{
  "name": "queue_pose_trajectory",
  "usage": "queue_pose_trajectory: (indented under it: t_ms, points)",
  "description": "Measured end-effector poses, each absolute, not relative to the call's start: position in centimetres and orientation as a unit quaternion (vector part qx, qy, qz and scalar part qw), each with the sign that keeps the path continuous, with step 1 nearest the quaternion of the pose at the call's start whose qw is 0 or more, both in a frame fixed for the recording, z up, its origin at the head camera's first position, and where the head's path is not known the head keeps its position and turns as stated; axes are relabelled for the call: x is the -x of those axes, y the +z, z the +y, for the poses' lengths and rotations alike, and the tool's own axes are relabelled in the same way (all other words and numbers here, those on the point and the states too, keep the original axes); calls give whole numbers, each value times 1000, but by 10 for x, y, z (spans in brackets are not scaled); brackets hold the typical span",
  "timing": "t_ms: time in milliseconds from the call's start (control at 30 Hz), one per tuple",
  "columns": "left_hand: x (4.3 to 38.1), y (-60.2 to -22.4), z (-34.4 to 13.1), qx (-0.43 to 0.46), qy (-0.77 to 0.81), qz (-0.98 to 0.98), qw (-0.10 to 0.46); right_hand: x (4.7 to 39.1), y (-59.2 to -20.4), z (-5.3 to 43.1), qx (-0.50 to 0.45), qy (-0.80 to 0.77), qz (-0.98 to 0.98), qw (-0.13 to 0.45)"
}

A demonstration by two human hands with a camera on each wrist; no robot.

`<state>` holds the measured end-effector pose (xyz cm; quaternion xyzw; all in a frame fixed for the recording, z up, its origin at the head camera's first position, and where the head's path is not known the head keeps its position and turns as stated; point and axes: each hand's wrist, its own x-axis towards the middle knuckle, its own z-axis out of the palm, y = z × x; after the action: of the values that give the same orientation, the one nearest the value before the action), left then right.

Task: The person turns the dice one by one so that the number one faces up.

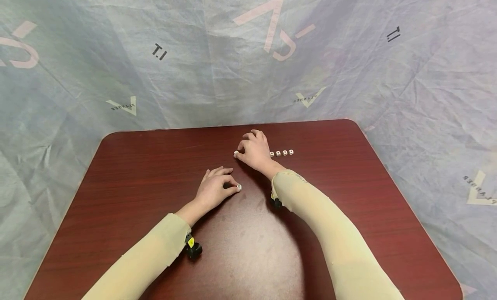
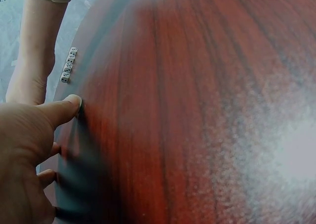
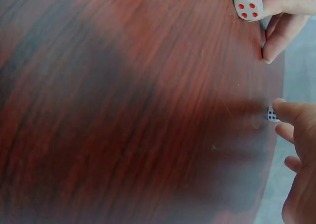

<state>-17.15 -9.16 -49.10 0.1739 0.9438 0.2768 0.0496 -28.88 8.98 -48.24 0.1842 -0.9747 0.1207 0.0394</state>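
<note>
My left hand (image 1: pixel 212 190) pinches a small white die (image 1: pixel 239 187) between thumb and index finger, the other fingers spread out over the table. In the right wrist view this die (image 3: pixel 248 6) shows a face with red dots. Farther from me, my right hand (image 1: pixel 255 150) pinches another white die (image 1: pixel 236 154) at its thumb tip; dark dots mark the side of that die (image 3: pixel 272 114) facing the right wrist camera. Just right of this hand, several white dice (image 1: pixel 285 153) stand in a straight row. In the left wrist view the left thumb mostly hides its die.
A reddish-brown wooden table (image 1: pixel 341 214) with rounded corners lies under both hands. Grey printed cloth (image 1: pixel 217 76) hangs behind its far edge and along the sides. A small black camera (image 1: pixel 193 249) is strapped to the left wrist.
</note>
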Motion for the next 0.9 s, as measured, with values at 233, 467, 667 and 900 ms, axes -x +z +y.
queue_pose_trajectory:
  t_ms: [233, 467, 667, 900]
  points:
    - [172, -491, -92, -173, 280, 943, 48, 289, -482, 90, -184, 121, -975, 38]
    - [171, -491, -91, -173, 281, 943, 48, 287, -482, 90, -185, 131, -973, 37]
    - [169, -490, -90, -175, 283, 942, 50, 285, -483, 90, -189, 127, -973, 41]
    - [169, -491, -88, -177, 284, 941, 53, 283, -466, 101, -195, 153, -966, 70]
